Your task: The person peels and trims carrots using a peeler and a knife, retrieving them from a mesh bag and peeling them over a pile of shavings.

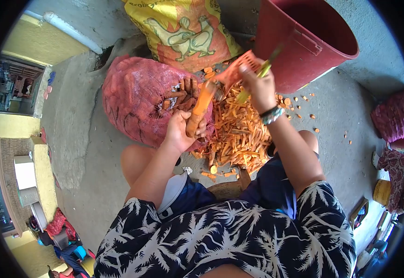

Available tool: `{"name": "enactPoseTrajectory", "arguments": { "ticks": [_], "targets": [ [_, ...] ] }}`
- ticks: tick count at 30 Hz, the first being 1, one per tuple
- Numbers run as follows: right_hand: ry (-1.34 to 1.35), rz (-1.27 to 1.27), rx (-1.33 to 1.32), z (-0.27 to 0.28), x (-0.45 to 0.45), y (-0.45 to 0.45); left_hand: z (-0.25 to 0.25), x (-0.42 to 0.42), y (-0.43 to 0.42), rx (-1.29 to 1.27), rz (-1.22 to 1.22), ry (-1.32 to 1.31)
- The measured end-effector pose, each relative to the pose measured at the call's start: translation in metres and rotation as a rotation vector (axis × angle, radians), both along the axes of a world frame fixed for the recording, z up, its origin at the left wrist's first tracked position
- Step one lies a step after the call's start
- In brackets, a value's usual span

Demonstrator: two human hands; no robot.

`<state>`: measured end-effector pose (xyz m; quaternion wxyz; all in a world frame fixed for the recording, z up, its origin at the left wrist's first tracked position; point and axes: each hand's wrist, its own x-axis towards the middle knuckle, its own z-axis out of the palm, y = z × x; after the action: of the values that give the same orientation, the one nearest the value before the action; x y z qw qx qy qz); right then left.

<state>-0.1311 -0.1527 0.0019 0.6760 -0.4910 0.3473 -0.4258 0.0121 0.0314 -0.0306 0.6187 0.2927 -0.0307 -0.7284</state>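
Note:
My left hand point(182, 127) is closed around the lower end of a carrot point(203, 103), held tilted upward. The carrot's upper part is bright and peeled, while browner skin shows near my fingers. My right hand point(260, 90) is wrapped around a yellow-green handled tool point(264, 69); motion blurs its dark end, so its exact kind is unclear. Beside that hand, toward the carrot tip, is an orange-red latticed piece point(240, 69), also blurred. Beneath both hands spreads a heap of orange carrot peelings point(239, 134). A pink mesh sack point(134, 99) of unpeeled carrots point(178, 95) stands open at the left.
A large red bin point(280, 51) stands at the back right, next to a yellow and orange printed sack point(188, 34). Cut carrot ends point(299, 109) are scattered on the concrete floor point(331, 139). Another mesh sack point(394, 113) lies at the far right.

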Motion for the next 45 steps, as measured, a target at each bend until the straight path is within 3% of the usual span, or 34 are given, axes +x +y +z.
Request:
{"name": "enactPoseTrajectory", "arguments": {
  "ticks": [3,6,8,10,12,14,17,18,20,21,22,24,28,32,34,42,44,45],
  "targets": [
    [-0.019,0.239,-0.003,0.002,0.001,0.034,0.008,-0.008,-0.006,0.120,0.054,-0.129],
    [0.013,0.216,-0.092,-0.005,0.005,0.033,0.010,-0.012,-0.008,0.117,0.039,-0.185],
    [-0.008,0.046,-0.187,-0.011,0.010,0.005,0.015,-0.015,-0.007,0.162,-0.032,-0.272],
    [-0.028,-0.279,-0.325,-0.035,0.008,-0.050,0.010,-0.013,-0.001,0.173,-0.066,-0.327],
    [-0.111,-0.321,-0.030,-0.024,-0.007,-0.073,0.011,-0.011,0.000,0.180,-0.095,-0.394],
    [-0.131,-0.237,-0.048,-0.014,-0.004,-0.057,0.012,-0.016,0.002,0.183,-0.073,-0.390],
    [0.014,0.146,0.013,0.004,-0.004,-0.007,0.011,-0.013,0.000,0.193,-0.079,-0.448],
    [0.061,0.064,-0.152,-0.005,-0.001,-0.010,0.011,-0.014,0.000,0.197,-0.083,-0.489],
    [0.200,-0.292,-0.213,-0.025,-0.008,-0.053,0.007,-0.012,0.004,0.135,-0.081,-0.540],
    [0.040,-0.356,-0.159,-0.036,-0.014,-0.079,0.006,-0.011,0.005,0.067,-0.074,-0.597],
    [0.007,-0.300,-0.039,-0.023,-0.024,-0.080,0.007,-0.009,0.005,0.062,-0.069,-0.601],
    [-0.009,-0.247,-0.049,-0.019,-0.015,-0.065,0.010,-0.009,0.006,0.035,-0.098,-0.505],
    [-0.008,0.198,0.114,-0.015,-0.014,-0.034,0.016,-0.020,-0.002,-0.034,-0.018,-0.436],
    [-0.037,0.211,0.171,-0.011,-0.018,-0.035,0.008,-0.012,-0.011,-0.224,0.080,-0.650],
    [-0.046,0.212,0.185,-0.011,-0.021,-0.036,0.009,-0.003,-0.008,-0.055,0.058,-0.520],
    [0.030,0.241,0.186,-0.021,-0.015,-0.022,0.012,0.003,-0.011,0.070,0.212,-0.345],
    [0.073,0.241,0.186,-0.029,-0.014,-0.017,0.005,0.008,-0.011,0.246,0.059,-0.925],
    [0.109,0.242,0.189,-0.032,-0.014,-0.014,0.002,0.010,-0.009,0.176,0.028,-1.369]
  ]
}}
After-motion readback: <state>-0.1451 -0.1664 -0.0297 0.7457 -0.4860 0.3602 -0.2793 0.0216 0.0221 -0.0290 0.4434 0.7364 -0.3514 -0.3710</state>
